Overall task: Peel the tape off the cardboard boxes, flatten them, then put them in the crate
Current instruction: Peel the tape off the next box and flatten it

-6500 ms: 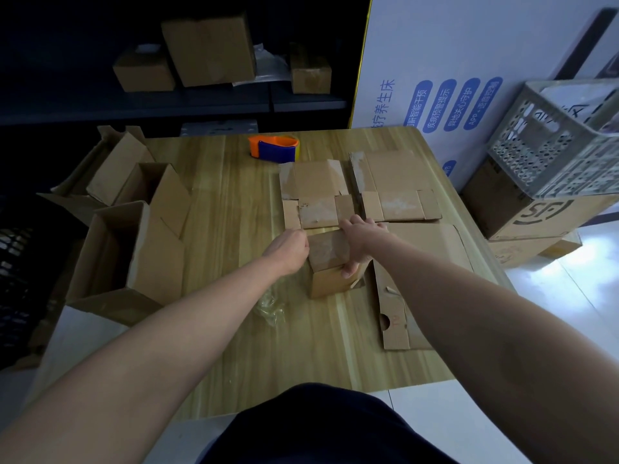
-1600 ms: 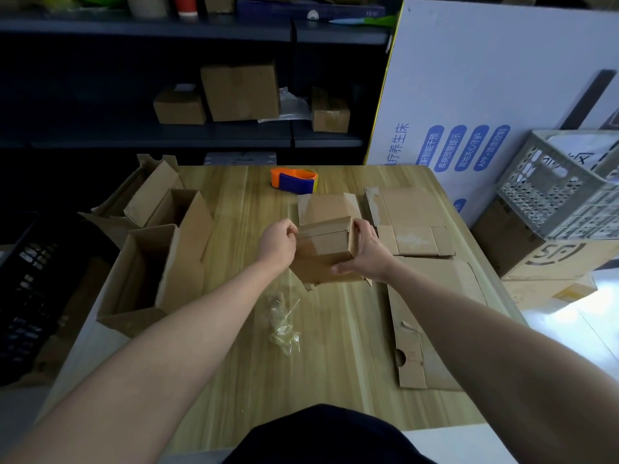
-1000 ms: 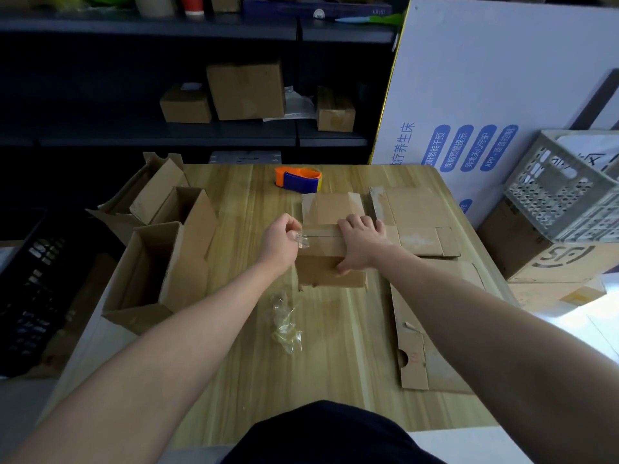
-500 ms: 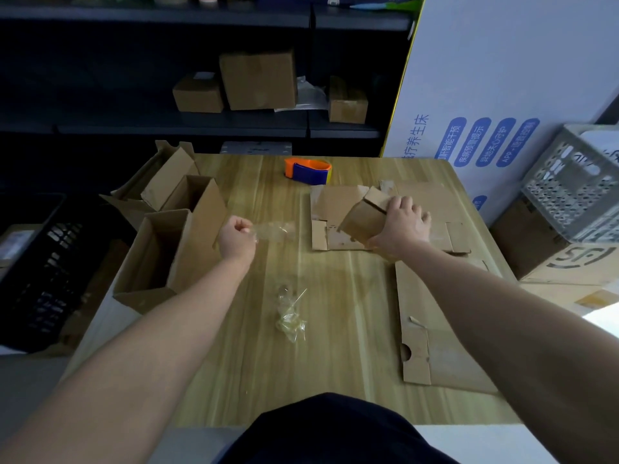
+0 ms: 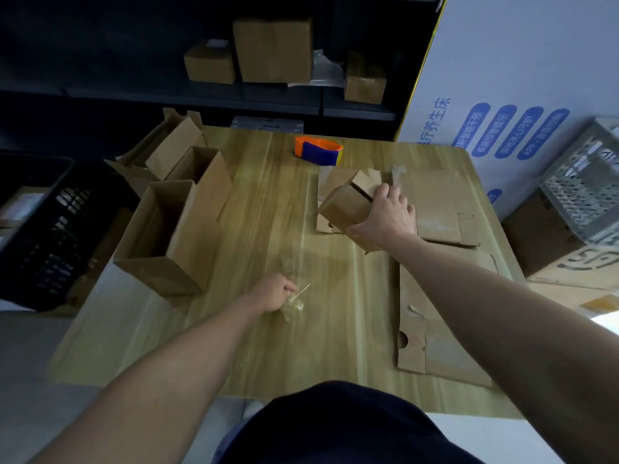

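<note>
On the table [image 5: 268, 229], open boxes [image 5: 174, 226] stand left, flattened cardboard [image 5: 435, 296] lies right, tape dispenser [image 5: 318, 151] behind, crate [image 5: 582, 192] beyond the right edge

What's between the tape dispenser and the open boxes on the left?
Only bare table separates the dispenser and the boxes; the head view shows it.

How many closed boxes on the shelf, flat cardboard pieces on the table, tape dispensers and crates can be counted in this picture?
Closed boxes on the shelf: 3
Flat cardboard pieces: 3
Tape dispensers: 1
Crates: 2
Total: 9
</note>
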Demonstrator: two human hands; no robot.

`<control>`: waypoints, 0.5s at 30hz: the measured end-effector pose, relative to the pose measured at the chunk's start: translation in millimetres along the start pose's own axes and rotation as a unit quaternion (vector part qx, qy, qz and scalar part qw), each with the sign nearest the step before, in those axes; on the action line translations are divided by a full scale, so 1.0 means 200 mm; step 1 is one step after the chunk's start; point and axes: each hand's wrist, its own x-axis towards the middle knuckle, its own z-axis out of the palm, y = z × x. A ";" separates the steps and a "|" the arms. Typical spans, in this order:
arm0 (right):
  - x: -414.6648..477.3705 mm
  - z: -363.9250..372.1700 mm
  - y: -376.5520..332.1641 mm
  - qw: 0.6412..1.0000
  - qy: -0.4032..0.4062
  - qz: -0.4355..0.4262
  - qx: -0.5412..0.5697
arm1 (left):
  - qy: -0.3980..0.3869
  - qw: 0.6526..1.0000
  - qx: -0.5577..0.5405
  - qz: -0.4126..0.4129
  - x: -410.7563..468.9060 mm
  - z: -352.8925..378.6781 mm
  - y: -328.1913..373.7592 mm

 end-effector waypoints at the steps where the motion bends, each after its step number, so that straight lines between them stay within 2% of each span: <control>1: 0.00 0.01 0.00 1.000 -0.005 -0.003 0.001 | -0.006 1.000 0.011 0.003 0.00 0.01 0.01; 4: -0.01 0.03 -0.02 1.000 -0.019 -0.008 0.009 | -0.026 0.997 0.072 0.020 -0.01 0.03 0.01; 10: -0.02 0.07 -0.08 0.999 -0.027 -0.018 0.023 | -0.066 0.969 0.233 0.055 -0.03 0.04 0.03; 15: -0.04 0.10 -0.15 0.996 -0.047 -0.051 0.055 | -0.133 0.944 0.301 0.018 -0.11 0.13 0.05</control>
